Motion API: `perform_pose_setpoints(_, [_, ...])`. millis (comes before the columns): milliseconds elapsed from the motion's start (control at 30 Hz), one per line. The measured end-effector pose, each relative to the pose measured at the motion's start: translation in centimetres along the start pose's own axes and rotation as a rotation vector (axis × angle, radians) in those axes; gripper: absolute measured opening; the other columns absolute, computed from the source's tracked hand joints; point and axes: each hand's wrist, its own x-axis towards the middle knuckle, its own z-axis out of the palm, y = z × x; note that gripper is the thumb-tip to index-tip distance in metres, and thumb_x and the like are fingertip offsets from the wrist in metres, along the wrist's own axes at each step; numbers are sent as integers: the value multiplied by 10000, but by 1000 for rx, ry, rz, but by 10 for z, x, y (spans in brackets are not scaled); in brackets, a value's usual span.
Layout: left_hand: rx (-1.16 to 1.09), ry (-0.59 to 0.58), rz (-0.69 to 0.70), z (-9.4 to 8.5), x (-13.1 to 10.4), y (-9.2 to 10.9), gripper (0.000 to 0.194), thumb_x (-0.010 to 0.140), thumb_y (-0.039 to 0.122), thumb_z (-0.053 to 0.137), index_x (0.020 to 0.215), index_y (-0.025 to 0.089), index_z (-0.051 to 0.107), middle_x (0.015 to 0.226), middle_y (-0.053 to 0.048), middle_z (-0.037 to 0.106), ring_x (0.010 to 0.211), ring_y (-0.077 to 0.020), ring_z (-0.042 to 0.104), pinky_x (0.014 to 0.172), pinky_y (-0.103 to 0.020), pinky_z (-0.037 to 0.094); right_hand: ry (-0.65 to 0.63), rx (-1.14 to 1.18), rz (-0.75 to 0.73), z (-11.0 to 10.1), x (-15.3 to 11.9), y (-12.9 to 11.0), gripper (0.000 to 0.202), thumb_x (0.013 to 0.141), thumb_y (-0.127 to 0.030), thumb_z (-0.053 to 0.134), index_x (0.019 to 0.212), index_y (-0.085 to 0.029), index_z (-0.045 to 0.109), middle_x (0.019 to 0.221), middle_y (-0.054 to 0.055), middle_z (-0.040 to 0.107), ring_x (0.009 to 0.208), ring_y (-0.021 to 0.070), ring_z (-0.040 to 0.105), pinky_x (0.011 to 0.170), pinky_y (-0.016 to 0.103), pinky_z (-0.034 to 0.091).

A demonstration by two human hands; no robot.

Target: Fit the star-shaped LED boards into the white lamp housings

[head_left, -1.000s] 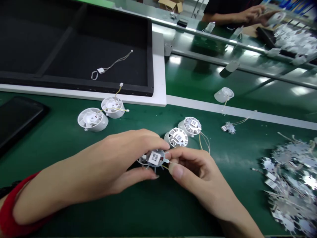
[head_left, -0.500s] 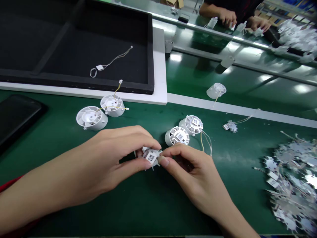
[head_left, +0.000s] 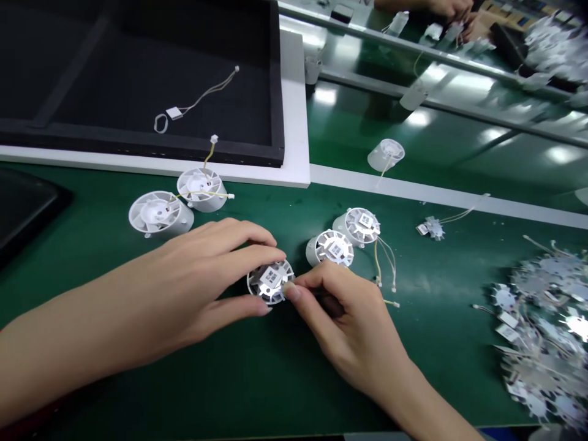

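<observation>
A white round fan housing (head_left: 252,285) sits between my hands. Over its open top lies a star-shaped metal plate (head_left: 278,290) with a square, code-printed label. My left hand (head_left: 215,275) spans the housing, fingers along the far rim and thumb by the near side. At the plate's right edge, the thumb and forefinger of my right hand (head_left: 342,312) pinch together; they hide the exact spot they grip. Just beyond stand two fans (head_left: 316,252) with similar plates on top and wires hanging down.
Two white fans (head_left: 162,223) with yellow leads stand at left, near a black tray (head_left: 279,141). A loose plate with wires (head_left: 433,229) lies at right, beyond a pile of metal plates (head_left: 542,343). Across the bench, a co-worker's hands (head_left: 454,11) handle white parts.
The plate, held up between my fingers before, now lies on the fan housing. My left fingers have spread from the plate to the housing's rim. The view has shifted slightly.
</observation>
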Motion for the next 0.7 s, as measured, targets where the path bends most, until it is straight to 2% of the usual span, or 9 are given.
perform_pose_setpoints(133, [-60,-24,-32,2,2,-1,311,1087,495,544,1354,343,587,1325,10,677,1128,-223,687,924,-342,551,50,-30,-35,3,-3,3,57,991,-209,662,948,-178,684,734,-37,658,502,67,457,464,213,351])
perform_pose_setpoints(200, [-92,-43,-65,2,2,-1,317,1074,495,570,1363,364,590,1328,16,678,1120,-220,692,899,-327,559,58,-34,-68,4,-4,5,34,991,-199,668,1015,-179,680,802,-20,692,548,75,520,494,209,389])
perform_pose_setpoints(300, [-147,-80,-101,1,0,-1,330,1067,491,585,1382,393,593,1364,14,664,1104,-218,705,867,-314,567,35,-38,-120,2,-5,5,38,997,-164,662,984,-191,687,823,-14,711,628,89,600,549,207,429])
perform_pose_setpoints(433, [-180,-126,-125,0,-1,-2,347,1077,511,562,1418,448,570,1403,33,644,1071,-199,723,812,-295,561,16,-43,-112,1,-6,3,54,991,-155,672,953,-186,694,781,-24,701,572,78,566,522,213,404])
perform_pose_setpoints(700, [-173,-172,-149,-3,0,-4,375,1087,534,531,1461,538,525,1442,85,620,1097,-181,713,805,-281,539,-3,-80,-143,2,-5,2,116,993,-138,629,888,-174,665,748,-23,692,604,81,620,553,211,421])
